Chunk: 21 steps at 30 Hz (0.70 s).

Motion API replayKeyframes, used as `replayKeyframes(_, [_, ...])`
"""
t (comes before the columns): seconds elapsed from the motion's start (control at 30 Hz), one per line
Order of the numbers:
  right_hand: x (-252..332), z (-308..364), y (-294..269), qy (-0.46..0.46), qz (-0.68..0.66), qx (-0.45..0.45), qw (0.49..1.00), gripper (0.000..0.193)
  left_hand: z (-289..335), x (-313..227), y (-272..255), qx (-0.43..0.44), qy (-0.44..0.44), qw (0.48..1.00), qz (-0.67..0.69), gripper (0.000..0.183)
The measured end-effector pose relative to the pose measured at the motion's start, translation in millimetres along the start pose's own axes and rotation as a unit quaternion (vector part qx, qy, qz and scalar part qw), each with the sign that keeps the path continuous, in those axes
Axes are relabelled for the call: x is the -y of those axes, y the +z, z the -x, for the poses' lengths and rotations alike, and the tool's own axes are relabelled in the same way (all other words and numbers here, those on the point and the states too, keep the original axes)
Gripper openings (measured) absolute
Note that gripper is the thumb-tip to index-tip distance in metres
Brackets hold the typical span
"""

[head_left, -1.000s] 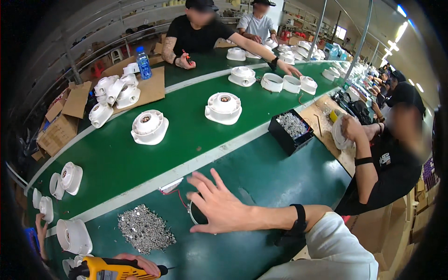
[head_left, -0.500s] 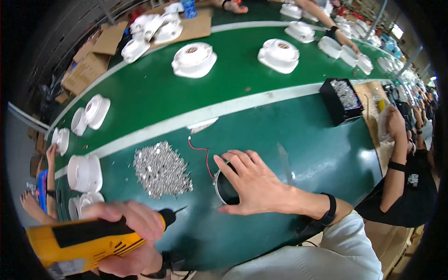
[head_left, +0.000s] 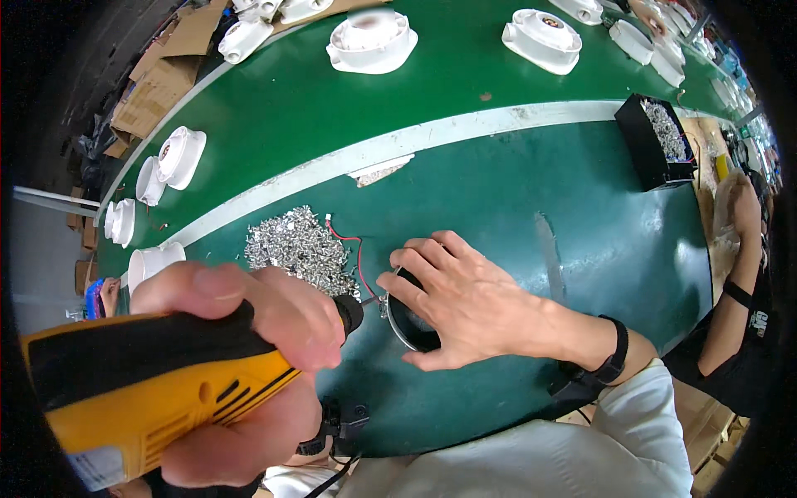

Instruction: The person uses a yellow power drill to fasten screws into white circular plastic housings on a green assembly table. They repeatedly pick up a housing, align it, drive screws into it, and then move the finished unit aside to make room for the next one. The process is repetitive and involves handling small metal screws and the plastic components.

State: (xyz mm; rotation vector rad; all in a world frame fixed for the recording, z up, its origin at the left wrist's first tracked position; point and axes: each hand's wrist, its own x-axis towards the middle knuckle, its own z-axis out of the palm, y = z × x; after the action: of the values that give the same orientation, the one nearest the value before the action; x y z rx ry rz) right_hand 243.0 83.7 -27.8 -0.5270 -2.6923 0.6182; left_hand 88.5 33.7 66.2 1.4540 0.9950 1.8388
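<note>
My left hand (head_left: 282, 315) is wrapped round a yellow and black electric screwdriver (head_left: 187, 365), its black chuck pointing right. The thin bit (head_left: 370, 300) reaches the left rim of a round metal-rimmed part (head_left: 402, 326) with a dark inside; whether it touches a screw there I cannot tell. From above, my right hand (head_left: 473, 303) grips this part, fingers over the far side and thumb at the near edge. A red wire (head_left: 360, 261) with a small white connector runs from its left rim. Just beyond the chuck lies a heap of small silver screws (head_left: 299, 245), partly behind my left hand.
Across the green worktable (head_left: 498, 191) runs a pale raised strip (head_left: 465, 124). Beyond it are white round housings (head_left: 371, 41) on a green belt. A black box of screws (head_left: 656, 141) stands far right, near a co-worker's arm (head_left: 735, 282). Cardboard boxes (head_left: 166, 87) are at far left.
My left hand has brought the screwdriver right and forward, so the bit now meets the part's left rim. The right hand keeps its grip. The view has shifted downward.
</note>
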Motion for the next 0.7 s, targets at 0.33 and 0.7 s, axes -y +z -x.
replayKeyframes(0.33, [-1, -2, -2, 0.008, -0.010, 0.024, 1.000, 0.065, -6, -3, -2, 0.058, -0.010, 0.998, 0.011, 0.071])
replayKeyframes(0.7, [-4, -5, -1, -0.009, -0.006, -0.002, 1.000, 0.066, -15, 0, -3, 0.078, -0.029, 0.996, 0.030, 0.071])
